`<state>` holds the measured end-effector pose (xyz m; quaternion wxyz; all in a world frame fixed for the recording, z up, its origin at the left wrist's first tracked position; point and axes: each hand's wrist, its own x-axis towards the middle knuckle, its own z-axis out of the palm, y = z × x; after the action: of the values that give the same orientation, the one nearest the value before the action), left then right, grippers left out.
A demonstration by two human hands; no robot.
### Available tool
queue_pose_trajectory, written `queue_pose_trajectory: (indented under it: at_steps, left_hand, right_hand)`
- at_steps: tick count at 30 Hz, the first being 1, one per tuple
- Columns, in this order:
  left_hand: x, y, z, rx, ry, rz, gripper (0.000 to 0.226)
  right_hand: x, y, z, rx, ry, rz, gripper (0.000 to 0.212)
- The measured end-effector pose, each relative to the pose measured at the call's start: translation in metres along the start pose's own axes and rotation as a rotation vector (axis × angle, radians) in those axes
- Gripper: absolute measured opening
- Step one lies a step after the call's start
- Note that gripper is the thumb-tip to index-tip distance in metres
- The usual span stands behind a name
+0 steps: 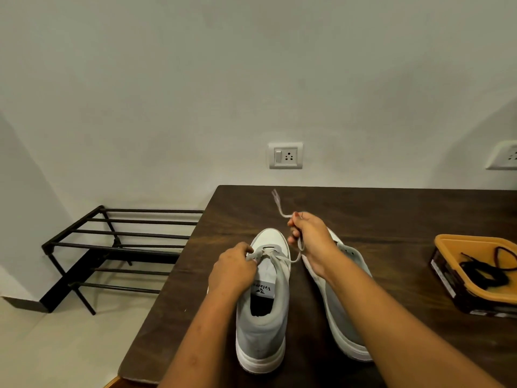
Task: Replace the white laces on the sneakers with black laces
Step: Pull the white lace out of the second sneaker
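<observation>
Dark wood-grain table [391, 214] is carrying 2 grey-and-white sneakers, which are standing side by side with heels toward the person and toes toward the wall. The left sneaker [260, 337] is sitting near the table's left edge, with its tongue exposed and a printed label [264, 289] showing. The right sneaker [340, 317] is standing just beside it, partly hidden under the right forearm. The white lace [285, 260] is running through only the front eyelets of the left sneaker, close to the toe cap. The left hand [233, 271] is pinching 1 run of this lace at the left-side eyelets, with its fingers curled tightly around it. The right hand [312, 239] is holding the other run raised above the toe area between the 2 sneakers, its fingers curled round the lace. A loop is hanging below this hand, and the free end is sticking up past the knuckles toward the wall, blurred. The black laces [481, 268] are lying in a loose heap inside an orange-rimmed container [458, 239] at the table's right side, well apart from the sneakers. A black metal shoe rack [117, 242] is standing on the floor to the left of the table. A white switch-and-socket plate [285, 155] is sitting on the wall above the table, and a second plate [503, 155] is showing at the right frame edge, cut off.
</observation>
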<state>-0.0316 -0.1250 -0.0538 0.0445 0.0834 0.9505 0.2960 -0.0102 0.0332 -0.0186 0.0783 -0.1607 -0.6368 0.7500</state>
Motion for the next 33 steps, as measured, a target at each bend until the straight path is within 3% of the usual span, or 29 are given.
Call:
queue_pose_trajectory:
  at_steps: [4,9,12,19,28,31,33]
  left_hand:
    - [0.001,0.008,0.007,0.112,0.056,0.190,0.036]
    - [0.002,0.020,0.021,0.223,0.121,0.258,0.032]
    - [0.005,0.021,0.023,0.226,0.148,0.253,0.027]
    - [0.009,0.017,0.020,0.283,0.066,0.238,0.024]
    - [0.010,0.015,0.022,0.272,0.046,0.239,0.023]
    - [0.016,0.013,0.024,0.098,0.021,0.237,0.020]
    - [0.018,0.013,0.024,-0.158,0.020,0.182,0.014]
  right_hand:
    - [0.013,0.019,-0.008,-0.380,0.084,0.005,0.024]
    - [0.010,0.026,-0.007,-0.752,0.019,-0.011,0.054]
    - [0.009,0.023,-0.005,-0.911,-0.016,-0.025,0.046]
    - [-0.008,0.012,0.001,-0.885,-0.257,0.053,0.036]
    - [-0.010,0.017,0.003,-0.919,-0.224,0.045,0.040]
    - [-0.011,0.022,0.004,-0.960,-0.172,0.005,0.034]
    - [-0.011,0.025,0.006,-0.971,-0.146,-0.018,0.031]
